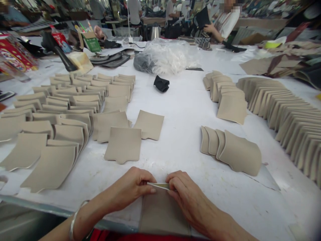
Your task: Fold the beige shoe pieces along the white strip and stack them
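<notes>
At the table's near edge a beige leather-like panel [163, 214] lies in front of me, its far edge lifted and pinched. My left hand [139, 184] grips the left end of that edge between thumb and fingers. My right hand [182, 187] pinches the right end the same way. A pale strip of the edge shows between the two hands. Just beyond them lie loose beige panels [123, 144], one overlapping another [149, 125]. To the right rests a short fanned row of similar panels [239, 152].
Overlapping rows of beige panels [57, 160] cover the left side, and a long curved row [288, 113] runs down the right. A small black piece [161, 84] sits mid-table before a clear plastic bag [170, 57]. Across the table, a person [225, 25] handles a dark item.
</notes>
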A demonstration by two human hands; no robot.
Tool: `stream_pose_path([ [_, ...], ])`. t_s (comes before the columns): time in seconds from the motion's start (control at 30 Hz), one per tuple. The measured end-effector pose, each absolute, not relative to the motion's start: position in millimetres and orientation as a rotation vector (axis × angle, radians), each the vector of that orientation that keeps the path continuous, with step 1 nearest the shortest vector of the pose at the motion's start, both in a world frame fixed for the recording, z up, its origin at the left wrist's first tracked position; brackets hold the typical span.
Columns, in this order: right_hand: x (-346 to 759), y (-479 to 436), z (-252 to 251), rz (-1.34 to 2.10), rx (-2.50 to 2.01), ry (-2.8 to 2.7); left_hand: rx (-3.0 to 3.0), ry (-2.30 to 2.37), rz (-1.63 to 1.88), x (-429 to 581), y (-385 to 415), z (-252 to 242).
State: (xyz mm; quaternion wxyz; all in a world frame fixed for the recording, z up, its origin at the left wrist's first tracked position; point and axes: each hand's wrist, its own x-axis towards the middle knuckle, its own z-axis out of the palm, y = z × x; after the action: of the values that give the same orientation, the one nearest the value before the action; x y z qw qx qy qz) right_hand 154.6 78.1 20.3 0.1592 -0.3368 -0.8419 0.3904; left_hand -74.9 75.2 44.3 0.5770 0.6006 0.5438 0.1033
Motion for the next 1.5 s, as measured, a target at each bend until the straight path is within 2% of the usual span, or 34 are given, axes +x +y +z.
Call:
stream_pose_path([
  [0.83,155.1,84.8,12.5,1.102,-0.976,-2.421,1.676,1.279,0.318,-63.7,71.5,42.6],
  [1.5,157.6,81.7,11.3,0.813,-0.946,-2.469,1.944,1.274,0.286,-41.8,72.8,34.9],
])
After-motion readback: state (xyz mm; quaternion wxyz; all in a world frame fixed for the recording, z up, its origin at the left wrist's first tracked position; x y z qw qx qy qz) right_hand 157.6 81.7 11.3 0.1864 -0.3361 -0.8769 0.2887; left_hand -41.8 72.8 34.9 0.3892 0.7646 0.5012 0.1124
